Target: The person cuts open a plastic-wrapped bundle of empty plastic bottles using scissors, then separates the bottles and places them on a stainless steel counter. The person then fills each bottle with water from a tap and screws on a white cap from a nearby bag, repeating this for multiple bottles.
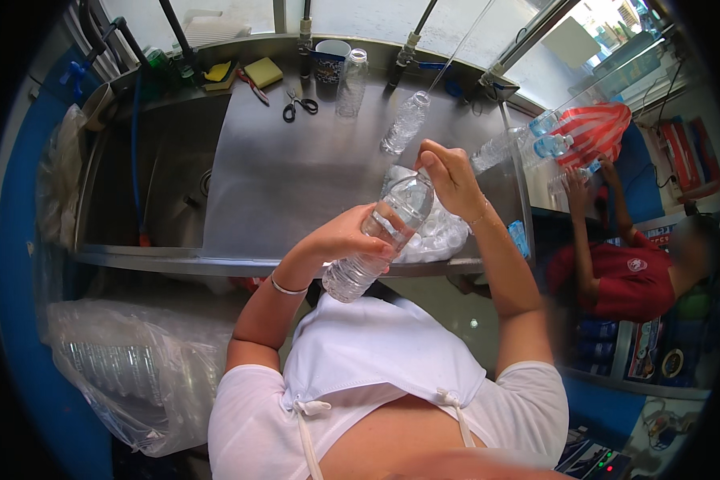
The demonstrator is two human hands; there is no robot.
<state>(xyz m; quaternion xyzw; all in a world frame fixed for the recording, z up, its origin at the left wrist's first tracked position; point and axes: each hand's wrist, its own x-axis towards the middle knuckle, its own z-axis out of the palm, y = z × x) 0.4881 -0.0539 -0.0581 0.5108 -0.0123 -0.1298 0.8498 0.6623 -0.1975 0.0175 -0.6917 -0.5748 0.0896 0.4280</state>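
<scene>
My left hand (pixel 352 238) is wrapped round the body of a clear plastic bottle (pixel 400 210), which I hold tilted above the counter's front edge. At the bottle's top, my right hand (pixel 450 178) is closed with fingers pressed together round the neck. Those fingers hide the mouth and any cap on it. Just behind the bottle lies a clear bag of whitish round pieces (pixel 438 234), partly covered by my hands. Farther back, another clear bottle (pixel 406 122) stands under a thin clear line coming down from above. One more clear bottle (pixel 350 84) stands to its left.
Scissors (pixel 299 104), red-handled pliers (pixel 253 85), a sponge (pixel 263 72) and a patterned cup (pixel 329 62) sit along the steel counter's (pixel 272 184) back. A sink (pixel 172 180) lies left. At right, a person in red (pixel 628 276) handles a bottle beside a striped bag (pixel 592 132).
</scene>
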